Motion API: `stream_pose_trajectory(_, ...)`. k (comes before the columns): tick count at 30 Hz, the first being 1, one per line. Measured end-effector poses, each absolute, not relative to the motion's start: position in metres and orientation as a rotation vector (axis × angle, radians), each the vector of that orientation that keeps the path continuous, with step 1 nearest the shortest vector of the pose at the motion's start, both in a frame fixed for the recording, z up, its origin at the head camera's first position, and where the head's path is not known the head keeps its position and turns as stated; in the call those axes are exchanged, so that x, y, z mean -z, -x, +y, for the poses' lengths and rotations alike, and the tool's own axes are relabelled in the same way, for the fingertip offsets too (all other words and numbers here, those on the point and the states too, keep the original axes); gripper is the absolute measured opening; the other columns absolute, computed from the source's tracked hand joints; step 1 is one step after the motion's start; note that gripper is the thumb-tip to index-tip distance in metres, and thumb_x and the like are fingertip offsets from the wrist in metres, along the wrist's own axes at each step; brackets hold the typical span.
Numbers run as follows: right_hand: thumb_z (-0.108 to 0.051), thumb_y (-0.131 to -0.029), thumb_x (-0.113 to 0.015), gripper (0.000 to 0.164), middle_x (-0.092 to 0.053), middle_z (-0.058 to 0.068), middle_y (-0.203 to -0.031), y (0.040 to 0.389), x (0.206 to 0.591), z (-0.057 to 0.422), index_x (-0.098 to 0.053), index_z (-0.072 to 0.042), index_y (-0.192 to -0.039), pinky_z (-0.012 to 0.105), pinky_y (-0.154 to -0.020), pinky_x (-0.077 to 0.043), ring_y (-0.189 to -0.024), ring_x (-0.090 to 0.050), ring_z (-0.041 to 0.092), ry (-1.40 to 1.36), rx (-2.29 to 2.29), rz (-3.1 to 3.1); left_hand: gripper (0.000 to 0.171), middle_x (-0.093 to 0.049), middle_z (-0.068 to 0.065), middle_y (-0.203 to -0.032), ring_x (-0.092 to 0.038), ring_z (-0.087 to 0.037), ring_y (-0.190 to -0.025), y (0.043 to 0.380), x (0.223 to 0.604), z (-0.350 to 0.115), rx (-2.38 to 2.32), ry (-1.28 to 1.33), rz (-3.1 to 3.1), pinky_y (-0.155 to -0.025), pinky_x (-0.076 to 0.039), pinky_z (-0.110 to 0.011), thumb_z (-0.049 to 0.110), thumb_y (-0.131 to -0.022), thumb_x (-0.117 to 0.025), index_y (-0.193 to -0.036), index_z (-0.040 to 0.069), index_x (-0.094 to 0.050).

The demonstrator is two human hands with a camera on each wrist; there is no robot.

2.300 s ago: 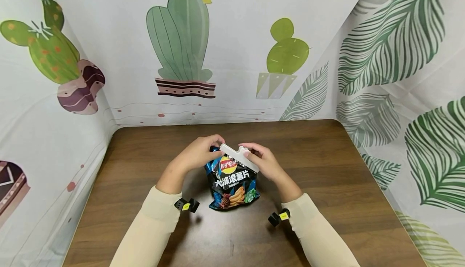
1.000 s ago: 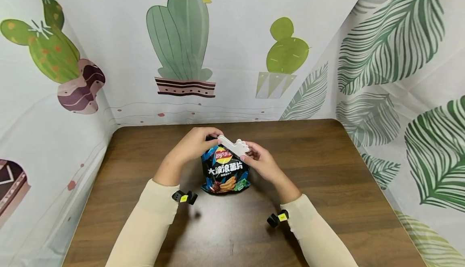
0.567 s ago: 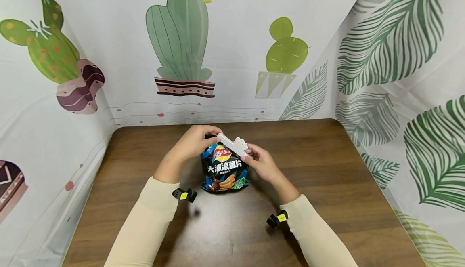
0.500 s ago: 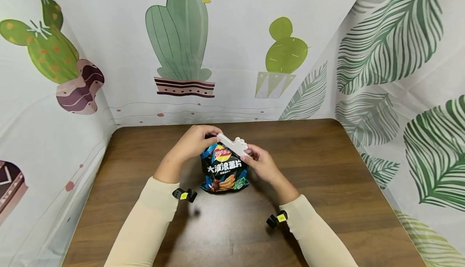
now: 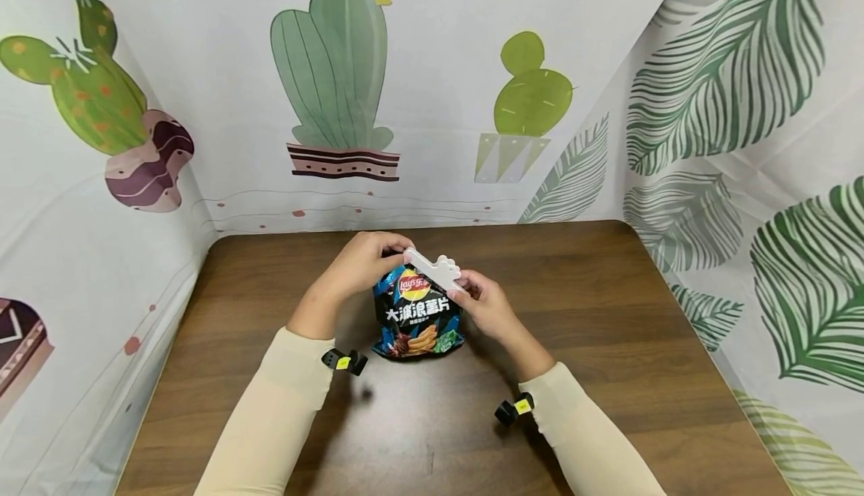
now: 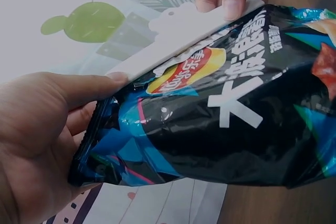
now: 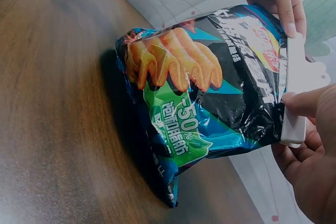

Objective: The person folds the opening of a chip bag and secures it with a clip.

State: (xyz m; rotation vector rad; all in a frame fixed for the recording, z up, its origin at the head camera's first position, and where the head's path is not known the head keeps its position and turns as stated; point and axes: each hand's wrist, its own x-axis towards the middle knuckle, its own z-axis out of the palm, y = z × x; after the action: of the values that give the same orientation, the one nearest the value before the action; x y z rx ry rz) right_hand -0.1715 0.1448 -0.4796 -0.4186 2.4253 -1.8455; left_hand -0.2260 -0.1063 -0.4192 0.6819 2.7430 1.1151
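Observation:
A black and blue chip bag point(image 5: 415, 323) with a red and yellow logo leans upright over the table, its front facing me. Along its top edge runs a white bag clip point(image 5: 432, 267), slanting down to the right, with a scalloped grip on its upper side. My left hand point(image 5: 361, 271) pinches the clip's left end and the bag's top corner between thumb and fingers. At the other end, my right hand point(image 5: 489, 305) pinches the clip, thumb in front, as the right wrist view shows with the clip point(image 7: 295, 72) across the bag's mouth. Its fingers behind are partly hidden.
The brown wooden table point(image 5: 594, 346) has rounded far corners. A white cloth point(image 5: 445, 68) printed with cacti and leaves hangs behind and at both sides. A black wrist camera point(image 5: 344, 362) sits on the left cuff, another camera point(image 5: 514, 409) on the right cuff.
Over the earlier frames, the bag and clip moved away from me and slightly left. My right hand slid from the clip's grip to its right end. During the last half second, almost nothing moved.

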Motion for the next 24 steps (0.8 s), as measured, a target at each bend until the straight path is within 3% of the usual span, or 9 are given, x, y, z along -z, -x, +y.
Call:
stream_pose_trajectory(9,0.003,-0.093,-0.067,0.019,-0.066,0.031,-0.098,0.17,0.48,0.145,-0.063,0.014,-0.109,0.018,-0.071,-0.045,-0.079,-0.054,0.009,0.384,1.846,2.447,0.034,-0.074,-0.007,-0.119,-0.068,-0.023,-0.113,0.227,0.423,-0.107,-1.085,-0.644,2.758,-0.097,-0.054,-0.044,0.029,-0.098,-0.067,-0.128,0.015,-0.07)
stream_pose_trajectory(16,0.002,-0.093,-0.068,0.021,-0.065,0.031,-0.1,0.172,0.485,0.147,-0.063,0.014,-0.11,0.017,-0.072,-0.045,-0.08,-0.055,0.009,0.363,1.882,2.425,0.041,-0.068,-0.005,-0.134,-0.06,-0.027,-0.128,0.224,0.427,-0.108,-1.12,-0.564,2.767,-0.108,-0.047,-0.049,0.037,-0.1,-0.064,-0.137,0.02,-0.063)
stream_pose_trajectory(24,0.002,-0.093,-0.067,0.023,-0.065,0.028,-0.101,0.176,0.49,0.149,-0.063,0.015,-0.111,0.018,-0.074,-0.046,-0.082,-0.056,0.006,0.344,1.922,2.389,0.036,-0.062,-0.007,-0.139,-0.055,-0.028,-0.133,0.22,0.431,-0.113,-1.171,-0.532,2.82,-0.111,-0.044,-0.05,0.031,-0.102,-0.061,-0.133,0.016,-0.065)
